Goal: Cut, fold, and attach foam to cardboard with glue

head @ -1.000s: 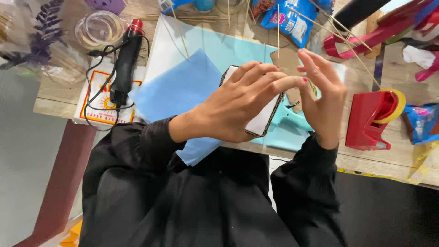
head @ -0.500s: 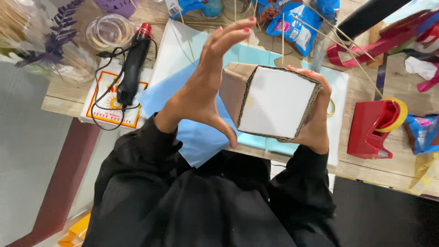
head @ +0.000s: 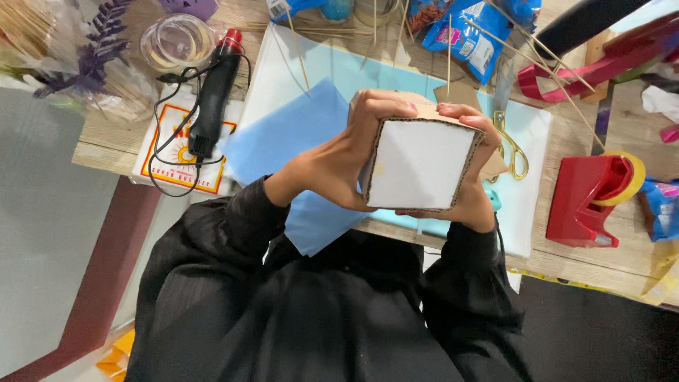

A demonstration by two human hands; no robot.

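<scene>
1. Cardboard box (head: 419, 164), seen from the head camera, sits lifted above the near edge of the wooden table (head: 622, 265), in front of the person's chest, its white-lined face turned up towards the camera.
2. Left hand (head: 339, 166) is closed around the box's left side, fingers curled over the top edge and the thumb low on the left edge.
3. Right hand (head: 470, 191) cups the right side and lower corner, fingers hooked over the top rim; both hands grip the box between them.
4. Corrugated edges show around the white face, so the box looks light and fairly stiff, though its thin walls would likely dent under a hard squeeze; the edges and corners seem the safest places to hold.
5. Beneath the hands lie a blue paper sheet (head: 297, 134) and a paler sheet (head: 530, 127) spread on the table.
6. Gold-handled scissors (head: 511, 141) lie just beside the right hand, partly hidden by the box.
7. Black glue gun (head: 212, 95) with a red tip rests on a printed card at the left, its cord looped around it.
8. Red tape dispenser (head: 590, 201) stands to the right, well apart from the box.
9. Thin wooden sticks (head: 448, 42) lie scattered across the far side, among blue packets (head: 467, 35).
</scene>
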